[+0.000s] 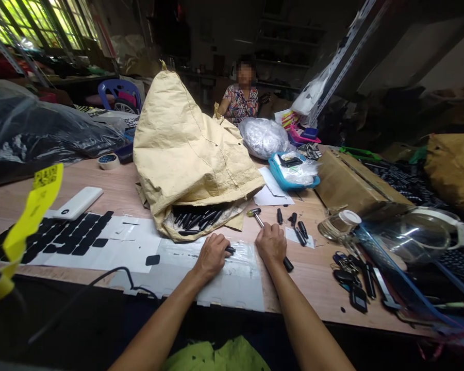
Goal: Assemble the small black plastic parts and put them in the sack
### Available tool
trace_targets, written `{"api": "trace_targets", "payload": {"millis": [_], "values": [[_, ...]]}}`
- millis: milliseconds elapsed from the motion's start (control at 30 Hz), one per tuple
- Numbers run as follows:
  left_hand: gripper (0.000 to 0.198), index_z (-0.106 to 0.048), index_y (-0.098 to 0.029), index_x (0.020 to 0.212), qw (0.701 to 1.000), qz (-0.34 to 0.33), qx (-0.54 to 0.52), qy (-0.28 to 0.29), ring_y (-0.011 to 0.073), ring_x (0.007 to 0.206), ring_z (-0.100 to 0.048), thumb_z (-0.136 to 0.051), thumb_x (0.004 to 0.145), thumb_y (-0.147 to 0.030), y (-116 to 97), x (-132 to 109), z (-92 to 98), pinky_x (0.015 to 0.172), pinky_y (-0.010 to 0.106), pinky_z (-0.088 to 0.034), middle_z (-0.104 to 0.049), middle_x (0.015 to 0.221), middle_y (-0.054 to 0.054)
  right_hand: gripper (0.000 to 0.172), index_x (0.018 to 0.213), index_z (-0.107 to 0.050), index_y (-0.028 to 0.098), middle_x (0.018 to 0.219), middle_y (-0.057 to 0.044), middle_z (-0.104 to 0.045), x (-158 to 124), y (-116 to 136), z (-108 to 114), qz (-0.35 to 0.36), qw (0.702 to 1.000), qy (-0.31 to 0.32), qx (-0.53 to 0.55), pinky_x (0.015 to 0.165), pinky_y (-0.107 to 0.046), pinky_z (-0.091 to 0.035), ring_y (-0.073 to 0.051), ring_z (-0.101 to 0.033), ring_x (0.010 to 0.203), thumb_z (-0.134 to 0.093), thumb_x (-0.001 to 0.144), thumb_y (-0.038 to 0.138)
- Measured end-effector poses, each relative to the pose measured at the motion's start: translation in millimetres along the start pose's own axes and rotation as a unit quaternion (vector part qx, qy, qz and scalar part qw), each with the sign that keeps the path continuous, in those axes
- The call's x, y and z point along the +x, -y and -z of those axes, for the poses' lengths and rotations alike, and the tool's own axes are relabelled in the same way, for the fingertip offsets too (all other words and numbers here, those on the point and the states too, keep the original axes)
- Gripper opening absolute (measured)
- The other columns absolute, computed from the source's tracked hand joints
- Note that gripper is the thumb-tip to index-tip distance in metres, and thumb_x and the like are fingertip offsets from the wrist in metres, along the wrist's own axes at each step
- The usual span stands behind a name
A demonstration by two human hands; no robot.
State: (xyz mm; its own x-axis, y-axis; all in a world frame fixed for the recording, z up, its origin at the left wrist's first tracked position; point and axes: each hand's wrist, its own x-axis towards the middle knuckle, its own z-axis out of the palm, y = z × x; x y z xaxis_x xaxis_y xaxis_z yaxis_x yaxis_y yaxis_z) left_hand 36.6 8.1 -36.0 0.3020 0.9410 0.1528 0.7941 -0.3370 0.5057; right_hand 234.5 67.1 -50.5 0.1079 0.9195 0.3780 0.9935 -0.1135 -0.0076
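Observation:
My left hand [212,254] is closed around a small black part [230,250] on a white sheet [232,278] at the table's near edge. My right hand [271,243] is closed on the handle of a small hammer [255,214]; its metal head points away from me and the black grip end sticks out below my fist. Just beyond both hands a tan sack [189,149] lies open, with several black parts [197,219] spilling from its mouth.
Black pads on white sheets [73,237] and a white power bank [77,203] lie to the left. Loose black parts [299,229], key fobs [351,278], a glass jar [338,225], a clear jug [417,237], a blue tray [294,175] and a cardboard box [348,183] are to the right. A person [242,100] sits across the wooden table [317,278].

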Motion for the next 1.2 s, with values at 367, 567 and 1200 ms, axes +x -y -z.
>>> {"api": "trace_targets", "payload": {"millis": [367, 567, 1200], "values": [[0.014, -0.067, -0.022, 0.089, 0.996, 0.005, -0.076, -0.038, 0.0231, 0.094, -0.056, -0.071, 0.076, -0.017, 2, 1, 0.2, 0.087, 0.038, -0.045, -0.063, 0.091, 0.004, 0.024, 0.101, -0.067, 0.018, 0.092, -0.01, -0.055, 2, 0, 0, -0.009, 1.0, 0.003, 0.004, 0.068, -0.03, -0.032, -0.022, -0.048, 0.087, -0.046, 0.091, 0.022], [0.034, -0.07, -0.021, 0.096, 0.99, 0.022, -0.127, -0.05, 0.0252, 0.095, -0.057, -0.078, 0.063, -0.017, 3, 5, 4.1, 0.089, 0.041, -0.047, -0.064, 0.093, 0.004, 0.026, 0.102, -0.067, 0.017, 0.096, -0.011, -0.055, 4, 0, 7, -0.015, 0.999, 0.025, 0.013, 0.069, -0.031, -0.032, -0.023, -0.048, 0.09, -0.044, 0.092, 0.024], [0.022, -0.07, -0.02, 0.082, 0.98, 0.053, -0.184, -0.061, 0.0216, 0.09, -0.059, -0.078, 0.064, -0.013, 10, 8, 2.8, 0.085, 0.037, -0.048, -0.064, 0.088, 0.002, 0.026, 0.103, -0.067, 0.018, 0.098, -0.011, -0.056, 5, 2, 11, -0.031, 0.998, 0.044, 0.009, 0.07, -0.031, -0.033, -0.023, -0.048, 0.092, -0.044, 0.093, 0.024]]}}
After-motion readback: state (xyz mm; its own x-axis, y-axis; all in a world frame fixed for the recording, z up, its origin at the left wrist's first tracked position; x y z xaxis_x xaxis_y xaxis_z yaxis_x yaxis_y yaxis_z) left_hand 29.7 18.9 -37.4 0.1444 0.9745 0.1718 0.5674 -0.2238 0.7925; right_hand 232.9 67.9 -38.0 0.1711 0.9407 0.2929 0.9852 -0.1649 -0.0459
